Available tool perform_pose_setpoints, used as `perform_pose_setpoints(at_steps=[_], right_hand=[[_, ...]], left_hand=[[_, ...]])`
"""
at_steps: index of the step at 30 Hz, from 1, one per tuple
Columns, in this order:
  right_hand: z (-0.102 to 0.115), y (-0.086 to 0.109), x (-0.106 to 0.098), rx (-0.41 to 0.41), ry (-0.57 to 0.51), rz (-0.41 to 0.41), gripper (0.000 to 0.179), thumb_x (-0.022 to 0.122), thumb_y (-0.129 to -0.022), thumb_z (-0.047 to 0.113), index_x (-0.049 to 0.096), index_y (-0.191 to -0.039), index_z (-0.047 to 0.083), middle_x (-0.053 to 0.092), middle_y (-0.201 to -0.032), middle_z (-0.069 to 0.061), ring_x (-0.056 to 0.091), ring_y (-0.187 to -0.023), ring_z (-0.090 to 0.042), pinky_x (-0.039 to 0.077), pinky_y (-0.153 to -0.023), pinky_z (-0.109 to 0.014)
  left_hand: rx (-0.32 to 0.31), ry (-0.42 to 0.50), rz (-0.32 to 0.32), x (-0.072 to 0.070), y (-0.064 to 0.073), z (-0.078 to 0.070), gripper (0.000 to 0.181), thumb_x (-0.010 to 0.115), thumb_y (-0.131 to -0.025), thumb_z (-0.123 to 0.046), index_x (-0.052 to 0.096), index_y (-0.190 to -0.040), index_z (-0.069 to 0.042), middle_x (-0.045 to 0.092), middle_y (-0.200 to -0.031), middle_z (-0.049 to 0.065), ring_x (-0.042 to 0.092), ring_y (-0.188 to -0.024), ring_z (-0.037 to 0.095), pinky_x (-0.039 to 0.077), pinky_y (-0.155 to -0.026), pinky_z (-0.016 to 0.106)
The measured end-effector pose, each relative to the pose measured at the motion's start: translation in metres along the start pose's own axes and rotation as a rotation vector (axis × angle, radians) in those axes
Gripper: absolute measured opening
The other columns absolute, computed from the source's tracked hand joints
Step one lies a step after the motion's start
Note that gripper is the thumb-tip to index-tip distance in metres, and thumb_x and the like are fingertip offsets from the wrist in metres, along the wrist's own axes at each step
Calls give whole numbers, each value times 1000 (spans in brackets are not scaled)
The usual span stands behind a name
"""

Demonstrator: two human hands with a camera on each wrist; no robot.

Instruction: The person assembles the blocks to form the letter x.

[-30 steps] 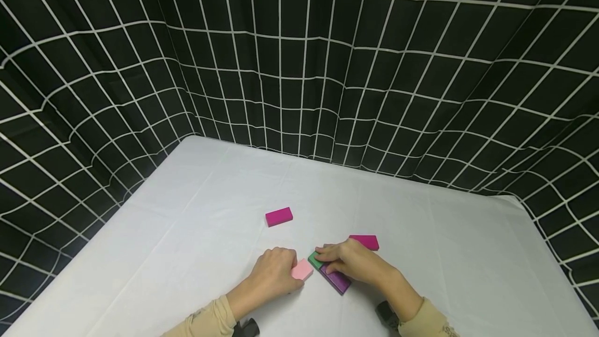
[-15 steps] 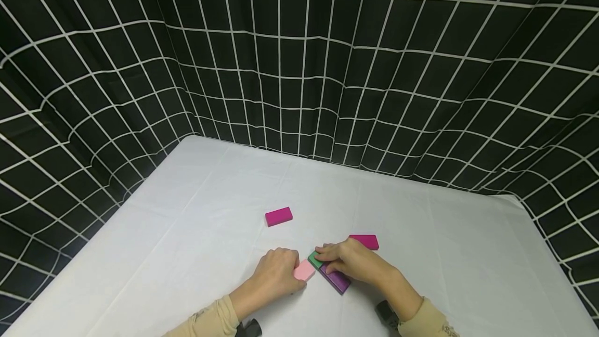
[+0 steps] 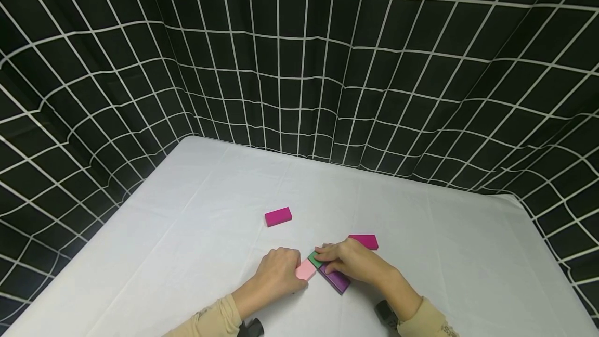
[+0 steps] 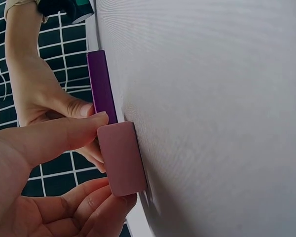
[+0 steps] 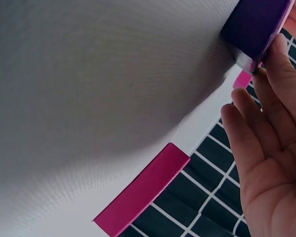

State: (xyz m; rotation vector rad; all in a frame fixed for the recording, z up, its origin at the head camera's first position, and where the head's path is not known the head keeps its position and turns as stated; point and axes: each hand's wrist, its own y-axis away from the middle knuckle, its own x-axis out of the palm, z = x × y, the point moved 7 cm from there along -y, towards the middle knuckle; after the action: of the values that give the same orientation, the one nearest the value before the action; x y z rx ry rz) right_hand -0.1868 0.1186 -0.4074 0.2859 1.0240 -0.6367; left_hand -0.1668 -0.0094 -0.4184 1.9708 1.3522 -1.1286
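Observation:
My left hand point(image 3: 276, 272) pinches a light pink block point(image 3: 306, 270) between thumb and fingers, low on the white table. Its end sits right against a small green block point(image 3: 313, 259) in the head view. A longer purple block point(image 3: 336, 279) lies in line with the green one. My right hand point(image 3: 357, 261) reaches over both, fingertips on the green block and thumb on the purple block, partly hiding them. The left wrist view has the pink block point(image 4: 122, 158) held at its two edges, overlapping the purple block point(image 4: 102, 89). In the right wrist view, the other right fingers extend loosely.
One magenta block point(image 3: 278, 217) lies farther back on the white tablecloth point(image 3: 210, 212). Another magenta block point(image 3: 367, 242) lies just behind my right hand, partly covered by it. A black curtain with a white grid point(image 3: 299, 66) surrounds the table's back and sides.
My left hand has slid the pink block slightly to the right and away from me, narrowing the gap to the green block. The right hand has stayed in place.

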Motion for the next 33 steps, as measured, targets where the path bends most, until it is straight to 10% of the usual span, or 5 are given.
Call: perform_pose_setpoints(at_steps=[33], right_hand=[[10,-3,-1,27,105,17,33,79,-77,5,74,-109,2,70,-114,-10,65,-109,-25,53,-86,-32]], left_hand=[[-6,-78,19,2,-3,-3,33,87,-62,-24,57,-66,-11,49,-58,-7,41,-50,5,36,-44,20]])
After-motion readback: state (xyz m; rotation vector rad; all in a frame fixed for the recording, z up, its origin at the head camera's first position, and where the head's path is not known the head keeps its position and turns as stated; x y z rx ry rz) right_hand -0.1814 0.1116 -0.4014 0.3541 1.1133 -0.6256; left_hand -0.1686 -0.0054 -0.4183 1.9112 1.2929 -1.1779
